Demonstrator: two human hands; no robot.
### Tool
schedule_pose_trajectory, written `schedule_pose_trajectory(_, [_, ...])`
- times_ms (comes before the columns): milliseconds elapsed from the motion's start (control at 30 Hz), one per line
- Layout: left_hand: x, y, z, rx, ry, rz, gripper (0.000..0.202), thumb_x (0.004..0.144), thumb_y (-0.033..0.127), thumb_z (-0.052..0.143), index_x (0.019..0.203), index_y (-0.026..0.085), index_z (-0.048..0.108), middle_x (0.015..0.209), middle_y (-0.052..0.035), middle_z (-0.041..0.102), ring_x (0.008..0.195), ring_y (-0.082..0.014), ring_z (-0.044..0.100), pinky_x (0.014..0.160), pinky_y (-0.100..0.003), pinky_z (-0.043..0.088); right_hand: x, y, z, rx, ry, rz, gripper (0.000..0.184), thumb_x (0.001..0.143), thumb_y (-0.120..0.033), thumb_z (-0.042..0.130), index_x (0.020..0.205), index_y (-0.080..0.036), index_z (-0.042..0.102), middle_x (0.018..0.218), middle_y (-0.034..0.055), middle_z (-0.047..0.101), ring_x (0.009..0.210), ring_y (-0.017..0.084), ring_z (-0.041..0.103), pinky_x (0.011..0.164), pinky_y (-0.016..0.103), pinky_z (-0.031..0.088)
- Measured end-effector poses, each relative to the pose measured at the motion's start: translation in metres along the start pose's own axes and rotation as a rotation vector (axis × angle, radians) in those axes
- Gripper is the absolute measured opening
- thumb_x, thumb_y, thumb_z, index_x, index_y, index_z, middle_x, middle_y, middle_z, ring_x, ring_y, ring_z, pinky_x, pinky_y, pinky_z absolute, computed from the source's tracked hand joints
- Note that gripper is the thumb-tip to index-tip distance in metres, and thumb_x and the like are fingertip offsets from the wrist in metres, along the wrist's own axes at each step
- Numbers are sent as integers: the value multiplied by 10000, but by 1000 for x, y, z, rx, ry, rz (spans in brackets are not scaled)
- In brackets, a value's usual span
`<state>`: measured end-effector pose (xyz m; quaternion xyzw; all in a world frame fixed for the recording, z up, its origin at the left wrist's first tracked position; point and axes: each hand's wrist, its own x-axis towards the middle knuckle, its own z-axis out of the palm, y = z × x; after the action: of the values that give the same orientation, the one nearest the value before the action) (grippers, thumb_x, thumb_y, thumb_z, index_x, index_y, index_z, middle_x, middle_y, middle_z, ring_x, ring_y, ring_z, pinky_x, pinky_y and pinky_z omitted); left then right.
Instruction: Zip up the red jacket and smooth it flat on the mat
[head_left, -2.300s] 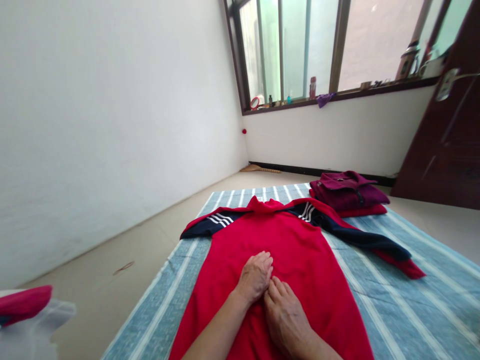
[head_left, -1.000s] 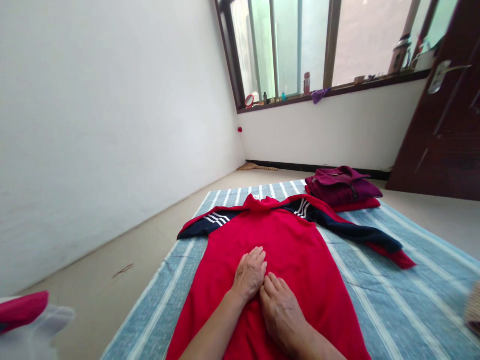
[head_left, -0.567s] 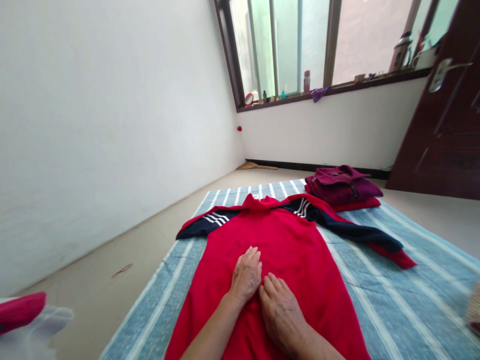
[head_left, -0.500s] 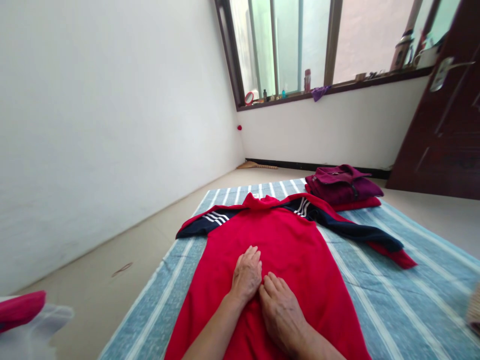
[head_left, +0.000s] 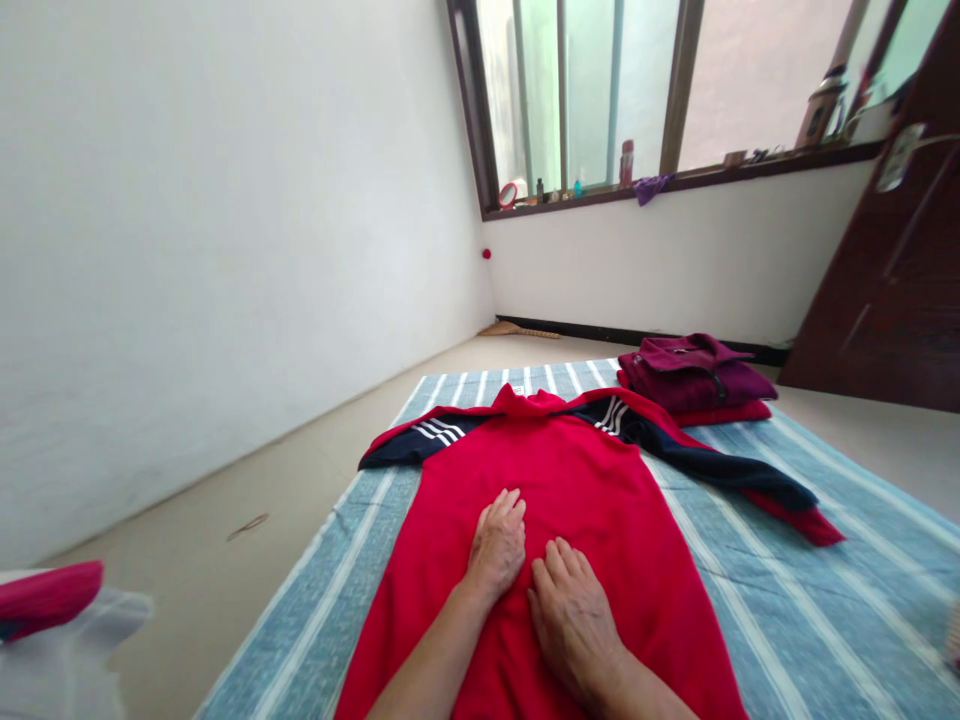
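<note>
A red tracksuit jacket (head_left: 592,470) with navy sleeves and white stripes lies spread on a striped sheet (head_left: 315,590), its collar at the far end. Its left sleeve is bent inward near the edge, and the right one stretches out to the side. My left hand (head_left: 498,545) rests on the middle of the jacket, palm down with fingers stretched forward. Just to its right and a little nearer, my right hand (head_left: 576,615) also lies palm down on the red cloth. Neither hand holds anything that shows.
Folded maroon and red clothes (head_left: 694,370) are stacked at the far right of the sheet. Red cloth (head_left: 49,598) in a whitish plastic bag is at lower left. A broom (head_left: 517,329) lies by the far wall. A brown door (head_left: 881,290) stands at right.
My right hand has slid slightly to the right, widening the gap between my hands. My left hand stays nearly in place on the jacket. The view has turned slightly left.
</note>
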<state>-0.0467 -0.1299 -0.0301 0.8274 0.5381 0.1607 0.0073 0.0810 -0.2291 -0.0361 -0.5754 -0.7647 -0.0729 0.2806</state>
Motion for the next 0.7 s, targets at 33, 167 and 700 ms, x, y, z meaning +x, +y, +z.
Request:
schedule_pose_trajectory(33, [-1,0,1,3,0,0,400,833,128,426,1200,181,577,1350,-79,523,1288,-208,423,1071,-433,350,0,0,0,1,-9,1,206,833,-158,511,986,-143,646,1129,154,611,1132,285,504,949,413,400])
schedule_pose_trajectory(167, [-4,2,5,24,26,-9,407,857,130,401,1231,194,548,1370,-76,503,1306,-197,399,1086,-445,317,2,-1,-6,27,-65,34,187,838,-183,517,967,-159,650,1123,144,621,1116,278,522,948,415,404])
schedule_pose_trajectory(700, [-10,9,-3,48,-70,-43,442,897,182,338,1314,200,484,1425,-71,430,1330,-238,362,1097,-529,251,54,29,-25,-33,-356,20,456,848,-71,360,1274,-81,522,1342,184,486,1271,281,413,1001,446,360])
